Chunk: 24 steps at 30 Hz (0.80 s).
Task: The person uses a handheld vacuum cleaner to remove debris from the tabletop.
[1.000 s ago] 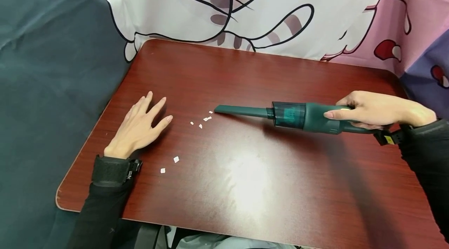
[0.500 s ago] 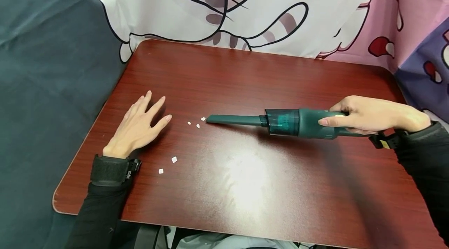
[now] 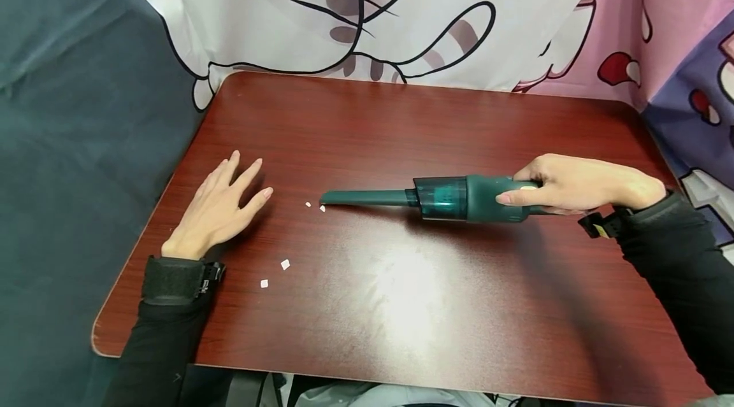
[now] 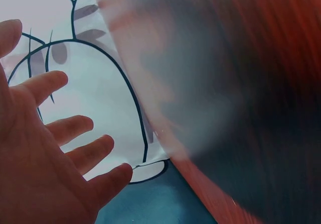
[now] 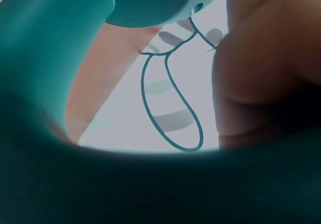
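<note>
My right hand [image 3: 564, 184] grips the handle of a dark green handheld vacuum cleaner [image 3: 496, 198], its thumb lying along the body. The long flat nozzle [image 3: 367, 198] points left, its tip beside a white paper scrap [image 3: 322, 208] on the table. Another tiny scrap [image 3: 308, 204] lies just left of the tip. Nearer the front edge are two larger paper squares [image 3: 285, 264]. My left hand [image 3: 213, 211] is on the left part of the table, fingers straight and spread, holding nothing. In the right wrist view the green handle [image 5: 45, 58] and curled fingers [image 5: 271, 63] fill the frame.
The reddish-brown table [image 3: 367, 127] has rounded corners. Behind it hangs a white and pink cartoon-print cloth [image 3: 252, 25]. Plain grey-green fabric [image 3: 86, 139] lies along the left side. Glare marks the table's front middle.
My right hand has moved the vacuum cleaner left, and the nozzle tip has swept over the scraps. Some small scraps by the tip are no longer visible. My left hand has stayed about where it was.
</note>
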Available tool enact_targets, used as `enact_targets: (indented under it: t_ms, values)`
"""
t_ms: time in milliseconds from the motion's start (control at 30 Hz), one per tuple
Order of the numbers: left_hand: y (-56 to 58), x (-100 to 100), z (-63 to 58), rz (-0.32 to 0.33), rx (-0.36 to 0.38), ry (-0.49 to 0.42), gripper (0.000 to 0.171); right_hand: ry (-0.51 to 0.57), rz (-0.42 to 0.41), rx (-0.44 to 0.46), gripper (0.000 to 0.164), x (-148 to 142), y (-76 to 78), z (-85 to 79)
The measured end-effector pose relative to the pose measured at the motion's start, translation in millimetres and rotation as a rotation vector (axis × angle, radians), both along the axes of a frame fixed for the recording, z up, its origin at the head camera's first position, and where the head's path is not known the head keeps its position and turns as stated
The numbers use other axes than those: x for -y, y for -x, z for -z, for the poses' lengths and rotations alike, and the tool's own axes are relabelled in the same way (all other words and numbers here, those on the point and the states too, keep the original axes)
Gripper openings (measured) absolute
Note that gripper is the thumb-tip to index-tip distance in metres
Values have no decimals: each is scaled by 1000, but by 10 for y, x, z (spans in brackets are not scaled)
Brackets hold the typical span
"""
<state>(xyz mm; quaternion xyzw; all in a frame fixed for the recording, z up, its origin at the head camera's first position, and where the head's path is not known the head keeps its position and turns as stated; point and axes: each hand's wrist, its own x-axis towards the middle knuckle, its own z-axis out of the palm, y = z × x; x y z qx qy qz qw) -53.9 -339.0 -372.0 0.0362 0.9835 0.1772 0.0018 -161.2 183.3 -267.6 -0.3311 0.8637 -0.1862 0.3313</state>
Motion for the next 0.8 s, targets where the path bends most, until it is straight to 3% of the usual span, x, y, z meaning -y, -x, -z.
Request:
enact_targets:
  t_ms: [367,667,800]
  values:
    - [1,37,46,-3,14,-3,69,-10,-8,-38,36,83,-18,-3]
    - [-8,70,38,5,-2,1,68,20,50,38,30,-179,-98,-4]
    - [-25,89,48,5,-9,7,68,32,38,32,31,-184,-119,26]
